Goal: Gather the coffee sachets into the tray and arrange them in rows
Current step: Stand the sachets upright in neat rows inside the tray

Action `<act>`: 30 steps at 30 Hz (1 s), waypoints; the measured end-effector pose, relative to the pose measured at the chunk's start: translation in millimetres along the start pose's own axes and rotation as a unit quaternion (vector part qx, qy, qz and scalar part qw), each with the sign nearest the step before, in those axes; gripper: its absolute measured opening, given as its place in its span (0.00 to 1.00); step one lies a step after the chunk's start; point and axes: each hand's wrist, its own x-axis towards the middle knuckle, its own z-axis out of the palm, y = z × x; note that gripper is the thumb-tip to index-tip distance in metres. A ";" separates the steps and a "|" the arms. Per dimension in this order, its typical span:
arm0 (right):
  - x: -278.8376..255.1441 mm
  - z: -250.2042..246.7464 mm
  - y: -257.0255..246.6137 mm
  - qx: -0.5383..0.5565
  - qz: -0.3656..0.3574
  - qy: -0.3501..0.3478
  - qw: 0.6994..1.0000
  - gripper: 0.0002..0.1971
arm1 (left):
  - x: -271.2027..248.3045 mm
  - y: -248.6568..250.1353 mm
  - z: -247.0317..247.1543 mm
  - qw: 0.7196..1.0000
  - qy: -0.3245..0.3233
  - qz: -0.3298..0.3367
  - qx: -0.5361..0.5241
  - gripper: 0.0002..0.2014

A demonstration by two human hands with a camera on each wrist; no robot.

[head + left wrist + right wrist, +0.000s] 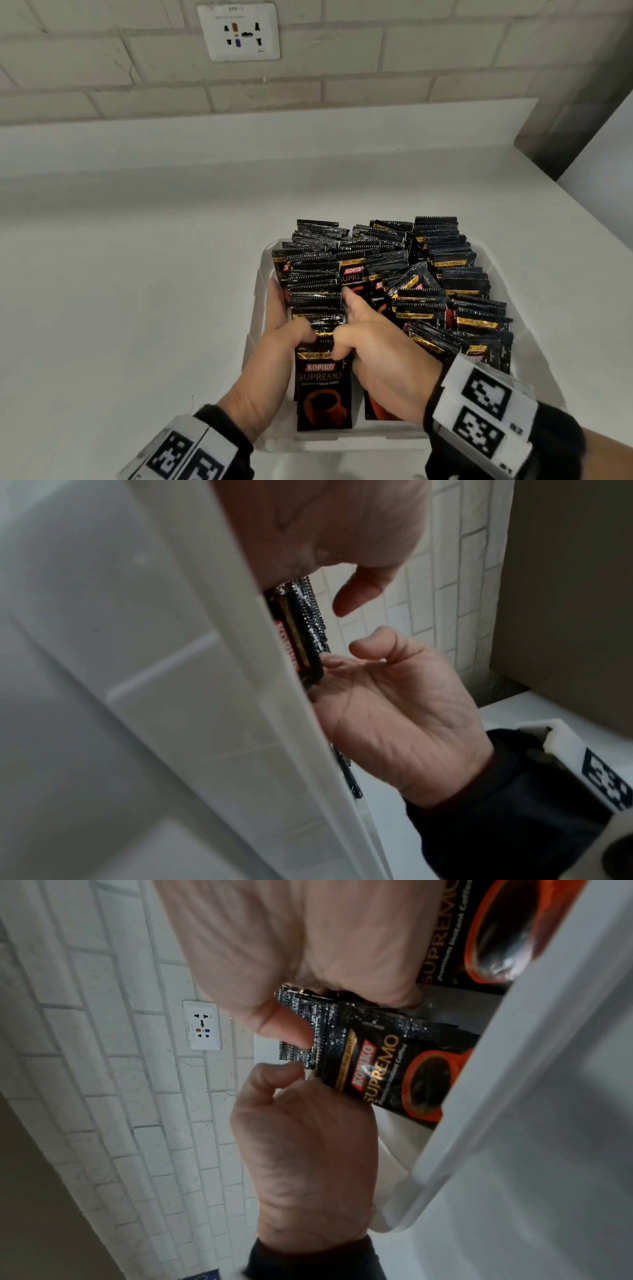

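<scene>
A white plastic tray (342,440) on the counter holds several black Kopiko Supremo coffee sachets standing in three rows. My left hand (291,315) lies with straight fingers between the left row (315,294) and the tray wall, thumb hooked over the front sachet (323,387). My right hand (346,318) has its fingers pushed down between the left and middle rows, thumb curled on the same sachet's top. Together the hands clasp the left row. In the middle row, some sachets (411,281) lie tilted and askew. The right wrist view shows my thumb (284,1031) on the serrated sachet tops (322,1031).
The tray sits on a white counter (120,274) against a pale brick wall with a socket plate (239,32). A dark panel (575,102) stands at the back right, where the counter ends. The tray's white wall (212,669) fills the left wrist view.
</scene>
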 end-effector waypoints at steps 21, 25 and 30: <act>9.0 -9.6 -43.3 -0.006 -0.054 0.044 0.998 0.38 | 42.3 15.9 -17.7 0.997 0.010 -0.067 0.043 0.27; 11.1 -10.6 -40.3 -0.012 -0.061 0.052 0.997 0.37 | 43.0 11.8 -18.4 0.997 0.005 -0.047 0.067 0.28; 13.6 -8.9 -44.6 0.000 -0.049 0.046 0.998 0.31 | 46.3 15.2 -20.8 0.995 -0.005 -0.042 0.092 0.28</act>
